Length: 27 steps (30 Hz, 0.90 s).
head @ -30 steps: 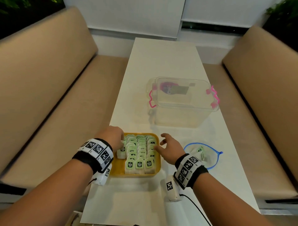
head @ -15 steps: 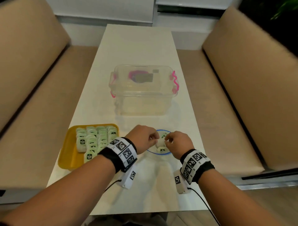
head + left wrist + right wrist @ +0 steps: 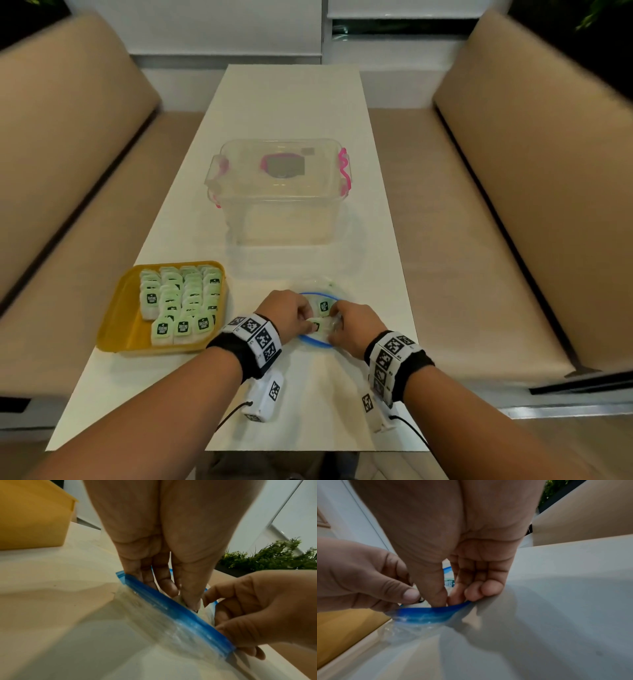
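With the right grip [image 3: 354, 330] pinching the bag [image 3: 171, 609] rim open at 4 o'clock, I push the sachet [image 3: 317, 324], clamped in the left grip [image 3: 289, 313], deep before release.

Clear lidded storage box [image 3: 279, 192] with pink latches [image 3: 343, 170], at mid-length of a white table [image 3: 291, 99]. Yellow tray [image 3: 120, 322] at the near left, packed with rows of green-labelled sachets [image 3: 181, 298]. Beige cushioned benches, left [image 3: 68, 154] and right [image 3: 531, 154]. Green foliage [image 3: 274, 555] behind.
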### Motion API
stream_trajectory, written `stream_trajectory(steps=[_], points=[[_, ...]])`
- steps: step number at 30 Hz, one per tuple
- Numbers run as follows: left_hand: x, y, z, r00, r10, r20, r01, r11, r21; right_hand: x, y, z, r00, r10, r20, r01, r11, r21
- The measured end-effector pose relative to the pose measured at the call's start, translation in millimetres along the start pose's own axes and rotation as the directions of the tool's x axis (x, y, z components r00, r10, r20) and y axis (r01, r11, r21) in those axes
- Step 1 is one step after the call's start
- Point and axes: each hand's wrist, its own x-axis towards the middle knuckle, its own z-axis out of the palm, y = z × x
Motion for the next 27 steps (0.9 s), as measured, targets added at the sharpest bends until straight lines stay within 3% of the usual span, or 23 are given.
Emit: stream_trajectory(steps=[4, 9, 12, 15, 18, 22, 27], points=[[-6.5, 3.7, -11.6, 0.997, 0.018, -0.071, -0.021, 0.999, -0.038, -3.7, 2.3, -3.7, 0.997, -0.076, 0.023, 0.076, 0.997, -0.005], [-18.9, 21.9, -32.7, 0.978, 0.161, -0.135, -0.177, 0.978, -0.111, -8.1, -4.4, -22.9, 0.977, -0.198, -0.084, 0.201, 0.979, 0.028], [-23.8, 30.4, -38.8, 0.965, 0.162, -0.205, -0.204, 0.958, -0.203, -5.5, -5.2, -29.4, 0.965, -0.209, -0.157, 0.225, 0.970, 0.095], [-21.3, 26.9, -36.0, 0.975, 0.053, -0.216, -0.092, 0.980, -0.174, -2.2, -0.8, -28.6, 0.961, -0.215, -0.173, 0.238, 0.963, 0.128], [-15.8, 19.5, -20.8, 0.993, -0.054, -0.104, 0.061, 0.996, 0.068, -0.6, 5.0, -23.5, 0.976, -0.194, -0.102, 0.210, 0.961, 0.181], [-12.0, 9.7, 3.0, 0.994, -0.108, 0.018, 0.102, 0.973, 0.205, 1.9, 9.7, -14.8, 0.986, -0.164, -0.035, 0.168, 0.961, 0.221], [-10.6, 7.5, 10.7, 0.995, -0.100, -0.014, 0.101, 0.980, 0.169, 3.6, 8.2, -12.8, 0.992, -0.122, 0.008, 0.114, 0.941, 0.317]])
